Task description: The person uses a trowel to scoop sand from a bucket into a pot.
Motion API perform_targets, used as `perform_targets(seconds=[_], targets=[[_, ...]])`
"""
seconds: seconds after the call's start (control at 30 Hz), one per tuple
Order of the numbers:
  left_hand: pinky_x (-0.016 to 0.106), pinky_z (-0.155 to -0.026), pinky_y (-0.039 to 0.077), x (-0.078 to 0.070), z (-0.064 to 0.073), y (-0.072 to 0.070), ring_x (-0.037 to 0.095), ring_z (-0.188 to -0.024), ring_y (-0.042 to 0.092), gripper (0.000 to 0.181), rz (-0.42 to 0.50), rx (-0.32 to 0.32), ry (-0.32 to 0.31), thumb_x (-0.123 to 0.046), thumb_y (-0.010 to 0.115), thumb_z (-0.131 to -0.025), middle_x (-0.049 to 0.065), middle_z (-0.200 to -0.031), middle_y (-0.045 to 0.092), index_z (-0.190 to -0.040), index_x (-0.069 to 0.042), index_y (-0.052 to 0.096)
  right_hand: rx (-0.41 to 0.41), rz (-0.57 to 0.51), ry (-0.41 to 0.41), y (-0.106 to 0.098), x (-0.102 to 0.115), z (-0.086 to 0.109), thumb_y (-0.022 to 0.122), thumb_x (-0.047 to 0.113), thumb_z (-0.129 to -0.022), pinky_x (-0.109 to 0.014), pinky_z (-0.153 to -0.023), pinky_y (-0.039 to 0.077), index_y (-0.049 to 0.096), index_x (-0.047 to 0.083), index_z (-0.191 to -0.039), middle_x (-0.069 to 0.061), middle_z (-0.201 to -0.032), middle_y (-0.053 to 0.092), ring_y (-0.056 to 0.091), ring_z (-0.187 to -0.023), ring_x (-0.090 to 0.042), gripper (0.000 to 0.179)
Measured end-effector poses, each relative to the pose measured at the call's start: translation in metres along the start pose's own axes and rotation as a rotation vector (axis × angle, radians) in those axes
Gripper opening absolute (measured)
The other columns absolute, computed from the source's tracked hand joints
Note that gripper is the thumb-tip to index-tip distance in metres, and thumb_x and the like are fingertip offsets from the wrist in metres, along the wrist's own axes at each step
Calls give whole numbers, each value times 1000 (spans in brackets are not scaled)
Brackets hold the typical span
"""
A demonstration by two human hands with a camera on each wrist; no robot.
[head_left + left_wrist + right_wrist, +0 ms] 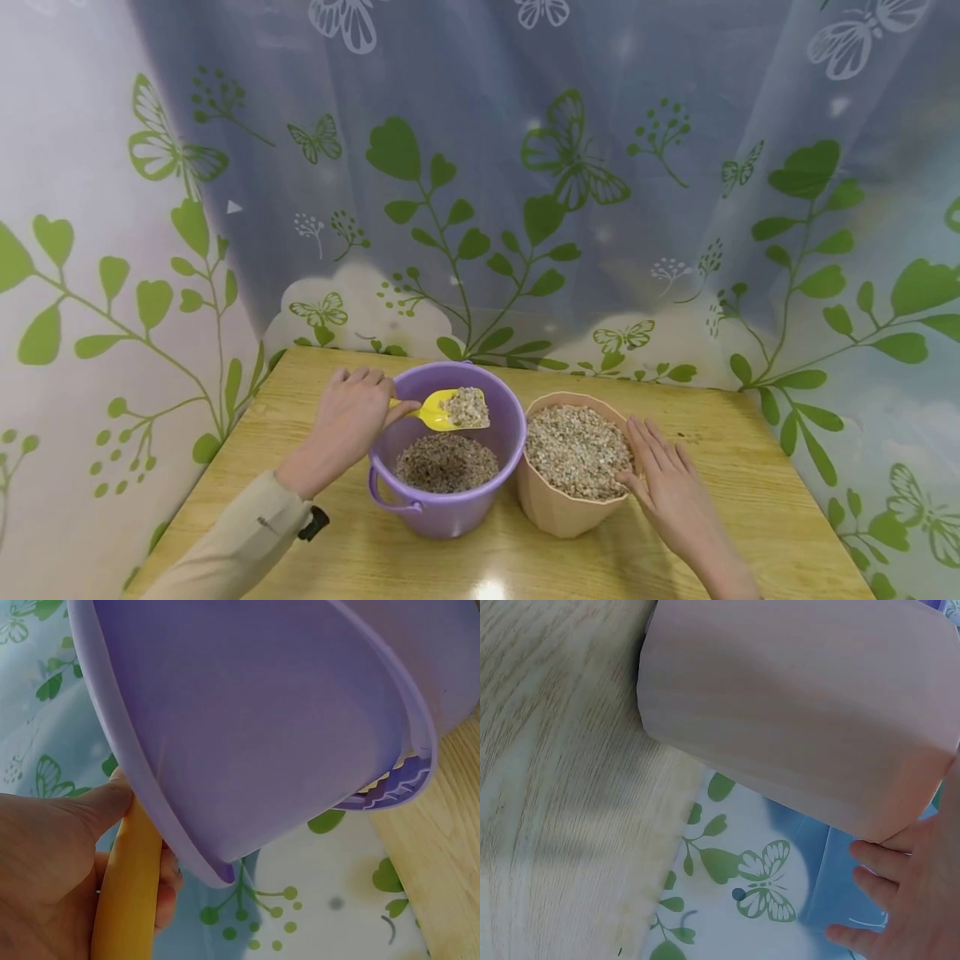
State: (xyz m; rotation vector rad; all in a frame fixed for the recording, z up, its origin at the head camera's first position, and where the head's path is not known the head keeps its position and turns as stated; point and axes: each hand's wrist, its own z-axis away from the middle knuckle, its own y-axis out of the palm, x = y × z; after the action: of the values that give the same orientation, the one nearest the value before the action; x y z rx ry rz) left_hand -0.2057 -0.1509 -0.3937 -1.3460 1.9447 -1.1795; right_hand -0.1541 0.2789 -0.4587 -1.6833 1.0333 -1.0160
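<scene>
My left hand (352, 421) grips the handle of a yellow toy shovel (433, 411), whose blade carries a heap of pale gravel (467, 408). The blade hangs over the mouth of a purple bucket (512, 433). Darker, mixed grit (447, 463) covers the bucket's floor. In the left wrist view the yellow handle (129, 889) lies between thumb and fingers, beside the bucket's rim. Beside the bucket stands a faceted peach pot (558, 510), filled near its brim with pale gravel (577, 450). My right hand (675, 492) rests against the pot's right side, fingers extended.
Both containers stand close together on a wooden table (750, 492). The purple bucket's handle (393, 497) hangs down at its front left. A few dark specks lie on the table right of the pot. Curtains (480, 167) printed with leaves and butterflies enclose the table's back and sides.
</scene>
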Motion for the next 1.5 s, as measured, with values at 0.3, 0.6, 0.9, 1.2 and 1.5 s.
perform_targets(seconds=[0.3,0.6,0.9,1.2,1.5], targets=[[35,-72,40,-13,-19,-10,20,-75,59,48,-5,55,-14,-56,64,-93,2,-81,68,-86,-10,72,-37,11,-8,4,-2,2,50,45,-105,-58,-117,24,27,7,-159,-16,-163,31,29,-150,-35,71],[37,-80,41,-47,-53,-21,22,-86,61,48,-4,67,71,-58,60,-95,3,-89,70,-90,-11,72,-37,-15,7,5,-2,2,51,45,-105,-64,-112,27,27,7,-159,-13,-165,27,28,-150,-35,70],[33,-72,40,-88,-80,-9,18,-76,55,47,-56,-31,225,-58,64,-92,1,-78,63,-80,-13,70,-80,-18,0,12,-3,2,53,42,-104,-63,-113,27,27,5,-159,-15,-164,29,29,-150,-35,70],[29,-71,31,-124,-94,7,14,-71,47,54,-141,-11,343,-65,55,-94,-3,-79,64,-70,-18,66,-129,-21,-19,14,-4,2,52,41,-105,-63,-113,28,26,7,-160,-15,-163,31,30,-149,-35,70],[30,-80,38,-152,-102,12,12,-82,54,50,-195,199,419,-65,51,-95,-7,-84,66,-77,-24,75,-136,-11,-15,15,-5,3,49,44,-106,-61,-113,28,22,9,-161,-14,-164,30,31,-148,-36,70]])
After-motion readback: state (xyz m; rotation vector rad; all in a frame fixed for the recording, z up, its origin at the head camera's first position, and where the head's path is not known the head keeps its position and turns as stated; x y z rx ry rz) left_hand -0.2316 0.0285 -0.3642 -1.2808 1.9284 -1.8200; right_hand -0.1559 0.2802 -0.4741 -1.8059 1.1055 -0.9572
